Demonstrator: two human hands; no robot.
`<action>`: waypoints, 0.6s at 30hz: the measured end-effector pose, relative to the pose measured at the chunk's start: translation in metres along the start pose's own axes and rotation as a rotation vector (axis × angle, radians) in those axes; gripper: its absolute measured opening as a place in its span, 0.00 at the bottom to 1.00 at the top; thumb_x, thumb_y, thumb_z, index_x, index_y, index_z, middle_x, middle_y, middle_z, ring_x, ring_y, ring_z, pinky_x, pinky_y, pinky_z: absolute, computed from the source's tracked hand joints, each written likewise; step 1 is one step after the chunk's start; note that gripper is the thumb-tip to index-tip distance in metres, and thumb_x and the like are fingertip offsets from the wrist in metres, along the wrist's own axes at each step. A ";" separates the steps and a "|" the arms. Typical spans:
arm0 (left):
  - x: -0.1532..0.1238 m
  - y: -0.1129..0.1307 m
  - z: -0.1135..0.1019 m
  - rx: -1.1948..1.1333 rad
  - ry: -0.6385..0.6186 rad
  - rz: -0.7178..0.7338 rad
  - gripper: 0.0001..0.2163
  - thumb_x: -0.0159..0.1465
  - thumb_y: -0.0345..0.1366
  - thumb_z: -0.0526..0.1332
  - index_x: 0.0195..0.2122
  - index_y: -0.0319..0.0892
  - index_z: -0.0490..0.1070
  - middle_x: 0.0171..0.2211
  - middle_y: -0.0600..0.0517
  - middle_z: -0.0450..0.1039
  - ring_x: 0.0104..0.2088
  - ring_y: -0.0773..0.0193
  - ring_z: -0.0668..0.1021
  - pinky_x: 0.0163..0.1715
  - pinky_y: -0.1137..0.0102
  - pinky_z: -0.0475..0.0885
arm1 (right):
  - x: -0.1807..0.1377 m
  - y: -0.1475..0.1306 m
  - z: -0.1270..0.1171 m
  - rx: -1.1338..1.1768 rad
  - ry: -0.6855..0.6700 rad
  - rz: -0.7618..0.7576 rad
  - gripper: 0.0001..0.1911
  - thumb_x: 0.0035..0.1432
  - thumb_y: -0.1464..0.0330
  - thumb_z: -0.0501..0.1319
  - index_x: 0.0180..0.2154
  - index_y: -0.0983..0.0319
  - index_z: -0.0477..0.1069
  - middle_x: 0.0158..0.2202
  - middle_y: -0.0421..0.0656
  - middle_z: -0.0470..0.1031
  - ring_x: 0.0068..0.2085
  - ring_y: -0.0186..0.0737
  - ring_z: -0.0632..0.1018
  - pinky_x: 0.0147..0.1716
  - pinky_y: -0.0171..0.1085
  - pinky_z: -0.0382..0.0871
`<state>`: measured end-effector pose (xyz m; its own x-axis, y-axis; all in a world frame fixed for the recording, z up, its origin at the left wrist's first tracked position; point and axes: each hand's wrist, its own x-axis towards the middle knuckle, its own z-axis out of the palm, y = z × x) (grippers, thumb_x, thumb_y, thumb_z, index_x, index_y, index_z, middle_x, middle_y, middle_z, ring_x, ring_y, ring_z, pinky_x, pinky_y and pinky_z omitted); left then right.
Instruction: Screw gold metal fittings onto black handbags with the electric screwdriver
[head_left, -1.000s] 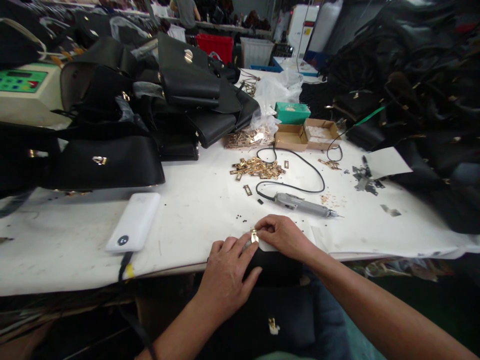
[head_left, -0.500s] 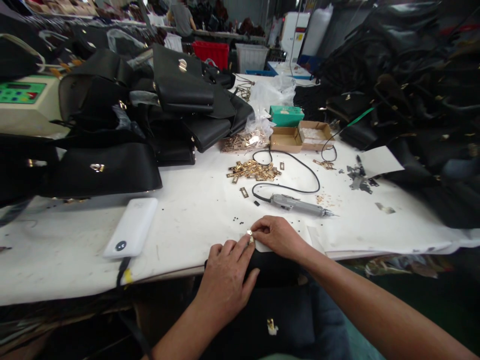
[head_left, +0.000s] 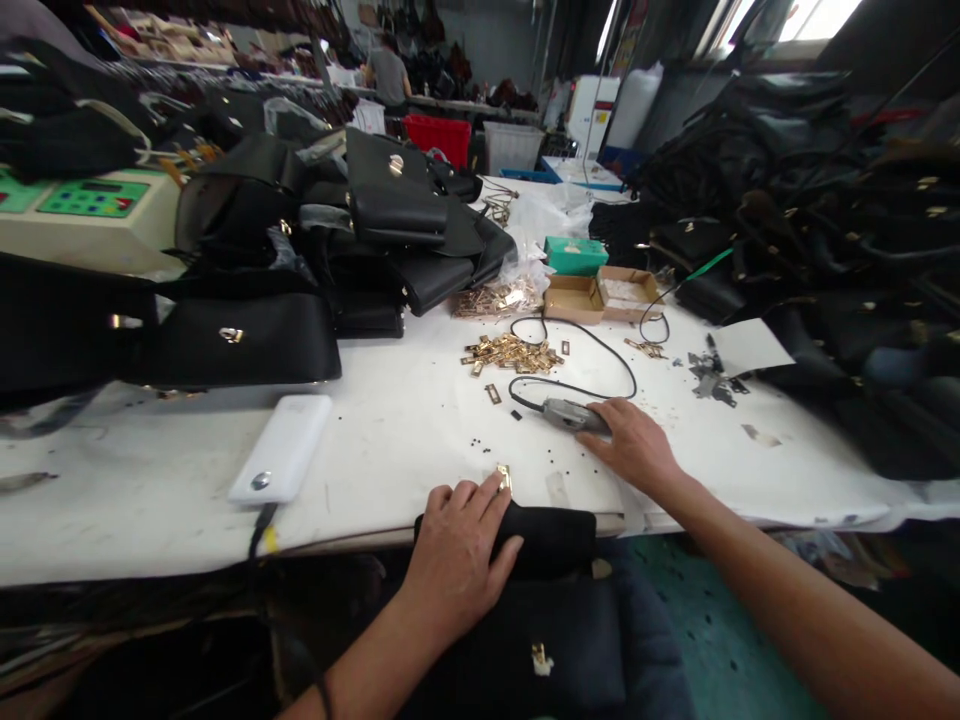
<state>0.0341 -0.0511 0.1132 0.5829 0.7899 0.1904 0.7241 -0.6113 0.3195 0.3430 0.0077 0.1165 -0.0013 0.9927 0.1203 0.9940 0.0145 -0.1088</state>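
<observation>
My left hand [head_left: 459, 545] lies on the top edge of a black bag [head_left: 551, 535] at the table's near edge, its fingertips holding a small gold clasp [head_left: 503, 476] against the bag. My right hand [head_left: 634, 444] has reached forward onto the white table and closes over the grey electric screwdriver [head_left: 568, 413], whose black cord [head_left: 600, 345] loops away toward the back. A second gold fitting [head_left: 539, 658] shows on the bag's front below the table edge.
A pile of loose gold fittings [head_left: 512, 353] lies past the tool. A white power bank [head_left: 283, 449] sits at the left. Stacked black bags [head_left: 360, 240] fill the left and right sides. Two cardboard boxes [head_left: 600, 293] and a green box [head_left: 575, 255] stand behind. A person stands far back.
My right hand left the gold clasp and moved forward and right onto the screwdriver. My left hand stayed on the bag with the clasp.
</observation>
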 end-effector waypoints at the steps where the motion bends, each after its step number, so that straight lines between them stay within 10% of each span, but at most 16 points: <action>1: -0.001 0.001 0.001 -0.005 0.022 -0.002 0.19 0.67 0.42 0.63 0.58 0.44 0.72 0.64 0.49 0.70 0.53 0.50 0.74 0.52 0.50 0.66 | 0.002 0.003 0.003 -0.001 -0.017 -0.011 0.19 0.63 0.57 0.62 0.52 0.58 0.75 0.47 0.50 0.77 0.45 0.52 0.78 0.40 0.44 0.70; 6: -0.004 0.001 0.008 -0.050 0.092 -0.008 0.20 0.67 0.42 0.63 0.58 0.44 0.72 0.64 0.49 0.70 0.56 0.49 0.72 0.60 0.48 0.62 | 0.006 -0.009 -0.015 0.332 0.083 0.021 0.20 0.68 0.53 0.56 0.49 0.58 0.75 0.42 0.48 0.77 0.38 0.46 0.78 0.34 0.41 0.68; 13: -0.007 -0.001 0.011 -0.075 0.072 -0.014 0.21 0.68 0.43 0.60 0.61 0.44 0.70 0.65 0.49 0.68 0.62 0.48 0.70 0.64 0.48 0.60 | 0.015 -0.102 -0.051 1.616 0.257 0.180 0.22 0.63 0.47 0.59 0.42 0.59 0.71 0.33 0.42 0.76 0.30 0.38 0.77 0.29 0.38 0.73; 18: -0.006 0.000 0.010 -0.093 0.032 -0.033 0.22 0.68 0.44 0.60 0.62 0.44 0.68 0.67 0.48 0.66 0.63 0.49 0.69 0.66 0.47 0.59 | 0.024 -0.153 -0.030 1.665 0.328 0.277 0.18 0.54 0.55 0.71 0.30 0.61 0.70 0.22 0.38 0.72 0.20 0.33 0.70 0.20 0.34 0.68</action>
<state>0.0348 -0.0563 0.1025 0.5460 0.8118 0.2070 0.7047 -0.5786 0.4105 0.1945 0.0261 0.1660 0.3686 0.9261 0.0805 -0.2150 0.1692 -0.9619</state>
